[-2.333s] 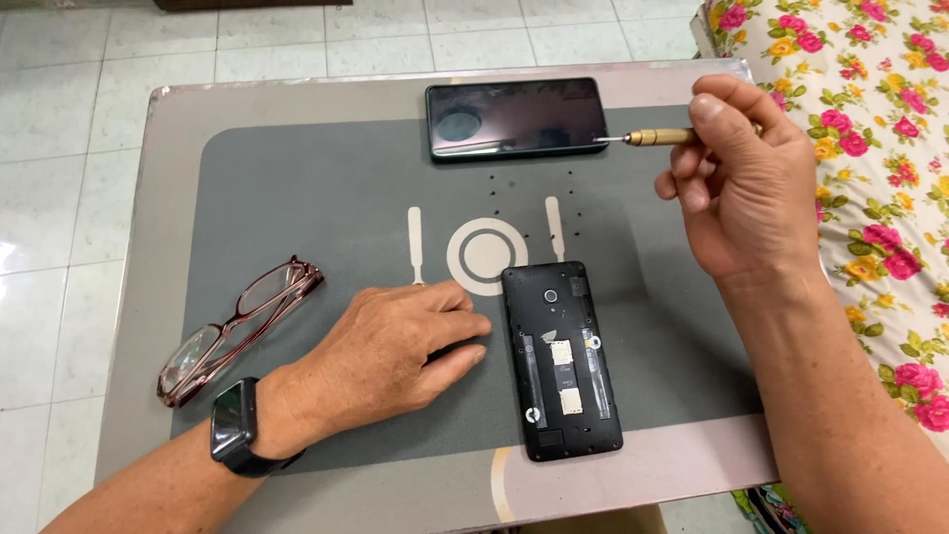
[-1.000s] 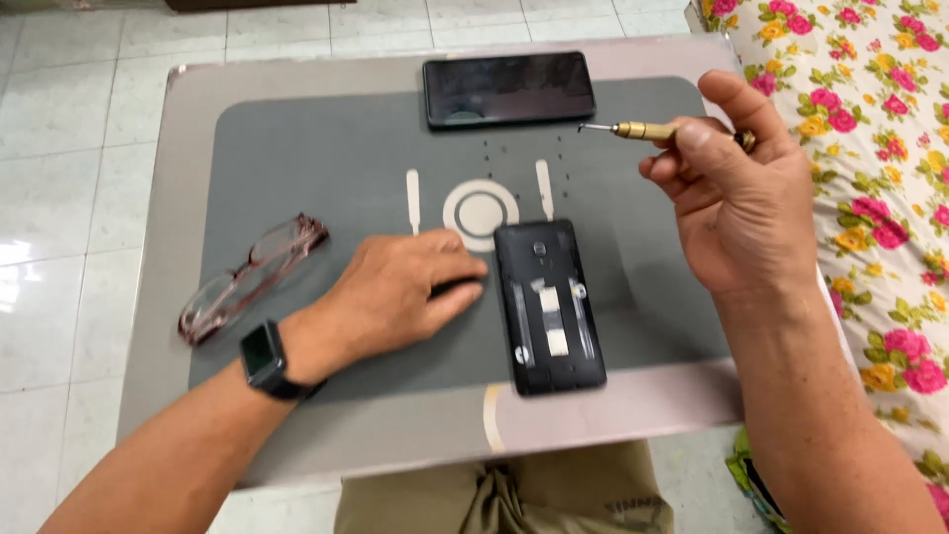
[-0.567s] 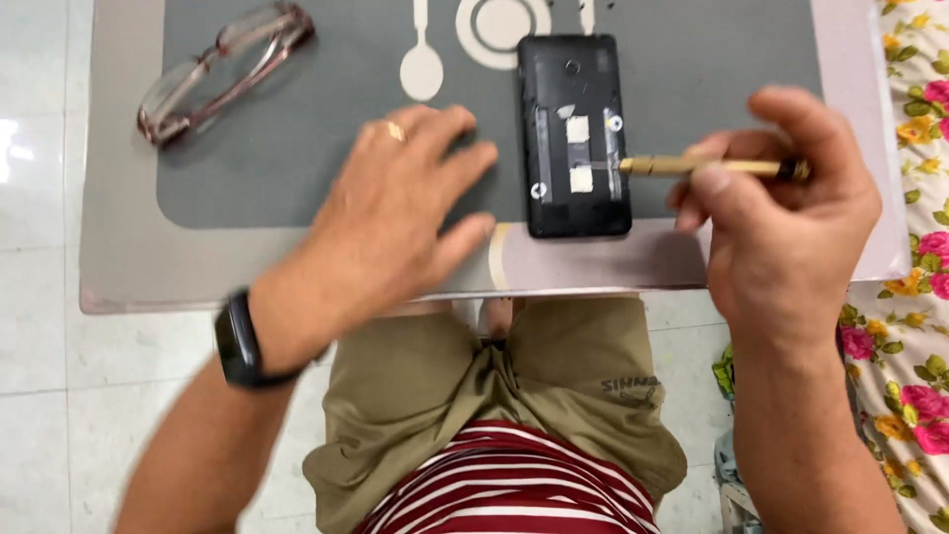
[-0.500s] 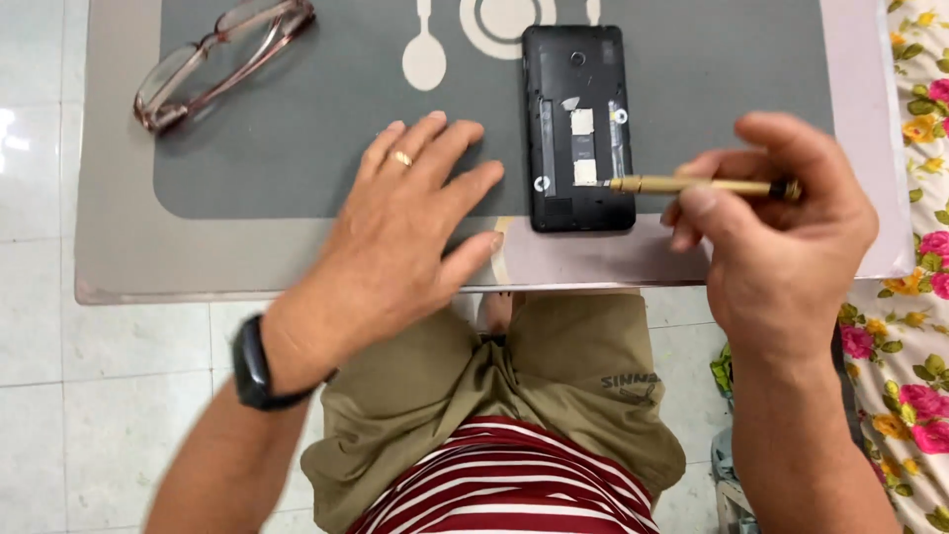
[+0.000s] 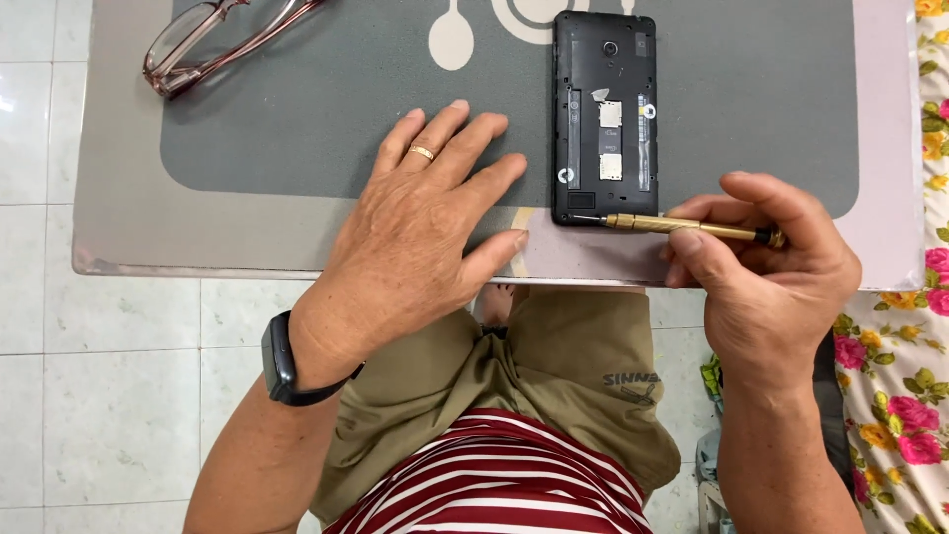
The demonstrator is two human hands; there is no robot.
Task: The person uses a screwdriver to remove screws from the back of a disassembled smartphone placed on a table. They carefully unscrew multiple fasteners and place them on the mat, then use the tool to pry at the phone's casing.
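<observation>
A black phone (image 5: 605, 114) with its back cover off lies face down on the grey work mat (image 5: 297, 119), its inner slots showing. My right hand (image 5: 771, 272) grips a slim brass screwdriver (image 5: 682, 226), held flat with its tip at the phone's lower left corner. My left hand (image 5: 420, 232) rests flat on the mat just left of the phone, fingers spread, a ring on one finger and a black watch on the wrist. It holds nothing.
Reddish-framed glasses (image 5: 222, 40) lie at the mat's far left. A white spudger (image 5: 450, 40) lies by a white ring mark on the mat. The small table's near edge (image 5: 198, 267) is over my lap. Flowered fabric (image 5: 909, 396) is on the right, tiled floor on the left.
The view has tilted down to my lap. My right hand brought the screwdriver from near the far phone down to the open phone's lower corner. My left hand spread flat.
</observation>
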